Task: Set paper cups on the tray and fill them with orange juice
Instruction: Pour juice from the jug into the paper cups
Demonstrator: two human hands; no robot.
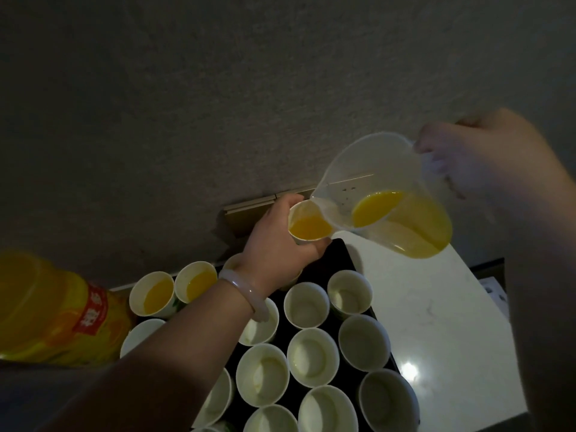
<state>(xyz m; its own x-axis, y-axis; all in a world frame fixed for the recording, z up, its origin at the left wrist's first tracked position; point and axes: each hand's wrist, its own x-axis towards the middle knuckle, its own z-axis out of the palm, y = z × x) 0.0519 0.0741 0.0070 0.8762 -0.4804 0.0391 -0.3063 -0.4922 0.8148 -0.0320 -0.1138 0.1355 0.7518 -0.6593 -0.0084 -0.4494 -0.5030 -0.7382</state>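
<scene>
As the jug leans over one raised cup, the step in hand looks like the filling of a cup, one of the first few. The white counter (436, 307) takes the view from three to five o'clock. The black tray (341, 255) lies on it toward six o'clock, with its far corner bare. At nine o'clock a big bottle of orange juice (46, 307) stands just beside the tray.

The clear jug (383, 194) hangs at two o'clock above the tray. Its long axis runs from the base at four o'clock to the spout at nine o'clock, and the juice lies in the low side. The right hand (477, 154) closes round the handle, though blur hides the fingers. The left hand (280, 241) wraps fingers and thumb round the cup (307, 226), lifted above the far edge of the tray.

This cup is at eight o'clock from the jug, its rim touching or just under the spout, and I cannot tell if a stream runs. It looks about half full. At least two filled cups (152, 294) stand at the tray's ten o'clock corner, and many empty cups (311, 357) fill the rest.

I judge the task is early. The next move needs the jug tipped back before the cup goes down to the bare corner, to which the left hand is nearer. A pale bracelet (246, 291) sits on the left wrist.
</scene>
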